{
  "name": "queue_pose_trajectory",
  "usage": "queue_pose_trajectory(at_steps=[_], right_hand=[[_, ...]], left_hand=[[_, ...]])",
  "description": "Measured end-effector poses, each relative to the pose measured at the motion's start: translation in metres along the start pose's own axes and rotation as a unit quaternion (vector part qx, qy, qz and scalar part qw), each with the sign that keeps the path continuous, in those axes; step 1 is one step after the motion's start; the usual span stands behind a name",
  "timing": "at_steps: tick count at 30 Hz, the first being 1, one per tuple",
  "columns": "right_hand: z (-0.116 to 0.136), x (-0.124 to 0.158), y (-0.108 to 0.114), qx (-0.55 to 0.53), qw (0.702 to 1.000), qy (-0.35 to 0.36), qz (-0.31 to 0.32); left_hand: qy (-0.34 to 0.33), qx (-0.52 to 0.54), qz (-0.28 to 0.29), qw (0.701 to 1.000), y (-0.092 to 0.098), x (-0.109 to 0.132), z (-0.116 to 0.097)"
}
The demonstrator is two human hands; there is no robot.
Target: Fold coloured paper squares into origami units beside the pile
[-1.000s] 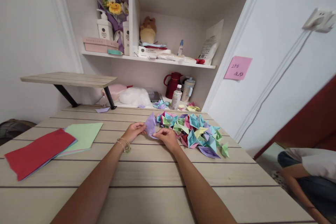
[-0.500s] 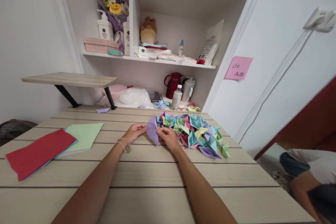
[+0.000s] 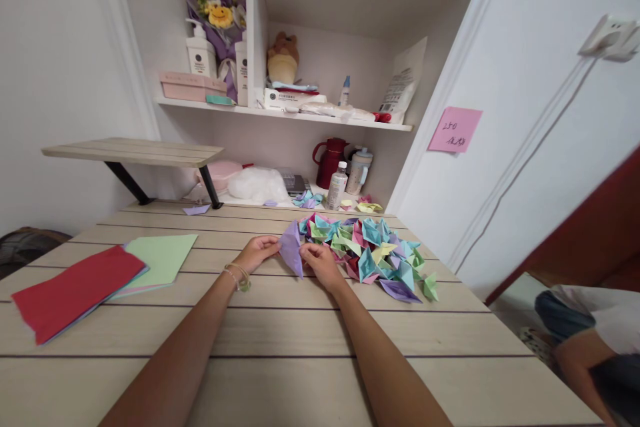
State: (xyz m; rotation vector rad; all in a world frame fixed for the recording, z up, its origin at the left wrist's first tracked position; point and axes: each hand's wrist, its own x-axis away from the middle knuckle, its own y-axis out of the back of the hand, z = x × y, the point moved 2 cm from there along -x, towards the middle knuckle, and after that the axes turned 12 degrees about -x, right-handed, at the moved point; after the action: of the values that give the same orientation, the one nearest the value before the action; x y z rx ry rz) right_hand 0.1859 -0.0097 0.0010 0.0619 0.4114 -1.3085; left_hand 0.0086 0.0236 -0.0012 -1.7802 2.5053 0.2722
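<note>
The far side of the purple paper (image 3: 291,250) is hidden. The edges cut off a person (image 3: 613,320) and a dark bag (image 3: 31,250), and the pink note (image 3: 456,129) is partly illegible.

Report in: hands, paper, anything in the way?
Left hand, right hand pinching purple paper. Paper folded, between hands. Nothing blocking; folded-paper pile beside right hand.

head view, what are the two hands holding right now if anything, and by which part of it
A folded light-purple paper piece, pinched at its left edge by the left hand and its right edge by the right hand.
</note>
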Motion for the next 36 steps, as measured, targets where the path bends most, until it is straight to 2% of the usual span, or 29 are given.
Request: queue_pose_trajectory(at_steps=[10,19,25,31,36], right_hand=[[-0.007,-0.002,0.004,0.045,0.999,-0.006,0.011],[0.002,0.000,0.002,0.085,0.990,0.055,-0.103],[-0.001,-0.001,0.005,0.125,0.982,0.069,-0.121],[-0.005,-0.003,0.006,0.079,0.990,0.038,-0.110],[-0.008,-0.003,0.002,0.032,0.999,0.010,-0.033]], left_hand=[[0.001,0.004,-0.003,1.000,0.001,0.000,0.001],[0.011,-0.003,-0.047,0.999,0.004,0.000,0.000],[0.009,-0.007,-0.039,0.999,0.002,0.001,-0.002],[-0.003,-0.048,-0.017,0.999,0.000,0.002,-0.005],[-0.007,-0.088,-0.006,0.996,0.000,0.002,-0.004]])
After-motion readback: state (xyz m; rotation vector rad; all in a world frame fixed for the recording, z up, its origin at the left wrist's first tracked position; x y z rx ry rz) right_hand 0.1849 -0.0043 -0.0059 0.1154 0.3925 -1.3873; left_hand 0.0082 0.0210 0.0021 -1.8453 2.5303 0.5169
